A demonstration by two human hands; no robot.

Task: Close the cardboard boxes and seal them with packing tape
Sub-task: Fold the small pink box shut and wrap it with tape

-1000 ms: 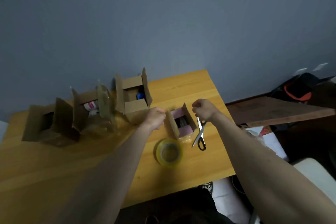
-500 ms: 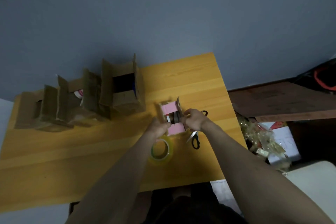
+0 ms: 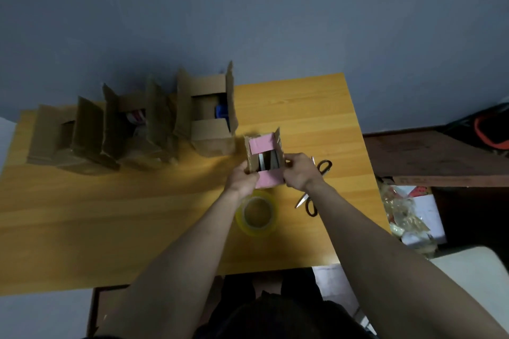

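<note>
Small box [image 3: 265, 159] now sits at the table's [image 3: 110, 217] near-right, just beyond the tape roll [image 3: 256, 213]. A second ago my hands hovered at its two sides, not on it. Half a second ago they closed in. Now both are on it: left hand [image 3: 241, 177] curled round the near-left corner, right hand [image 3: 298, 170] curled against the right wall with fingertips at the flap edge. Both clamped on the cardboard, one each side.

Flaps: the two pink-lined ones, far and near, lie folded partway inward. A gap between them shows grey contents. Side flaps up. Not closed yet.

Meaning for the job: reaching is over, folding has begun on this first box. I judge the side flaps come down next, then tape across the seam.

Tape roll lies flat on the table, under my left wrist, untouched. Scissors [image 3: 314, 195] lie just right of my right hand, partly hidden by it.

Three larger boxes [image 3: 203, 118] stand in a row at the far left, all flaps up, all open. Most of the task remains.

Risk, as I read it: light box, may tip under flap pressure.
</note>
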